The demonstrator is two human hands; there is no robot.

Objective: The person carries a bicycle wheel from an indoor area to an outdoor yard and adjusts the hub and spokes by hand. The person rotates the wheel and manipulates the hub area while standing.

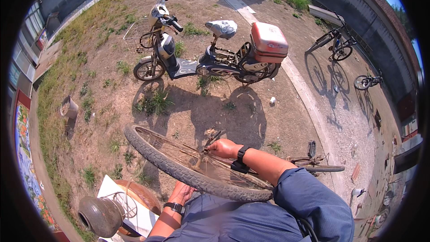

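A bicycle wheel (pixel 198 183) with a worn knobby tyre and rusty spokes lies tilted across the person's lap. My right hand (pixel 224 148) is at its hub, fingers closed around a dark metal part at the axle (pixel 204 151); the exact part is hard to tell. My left hand (pixel 184 191) is beneath the near side of the tyre, palm up, its fingers partly hidden by the tyre, so its hold is unclear. Behind my right forearm lies part of a bicycle with a pedal (pixel 311 148) and another wheel (pixel 324 168).
An electric scooter (pixel 188 67) with a red and white rear box (pixel 268 42) stands ahead. A brown jar (pixel 102 215) is beside a white board (pixel 142 220) at lower left. A bucket (pixel 69 107) stands left; bicycles (pixel 336 42) stand right. Weeds dot the dirt.
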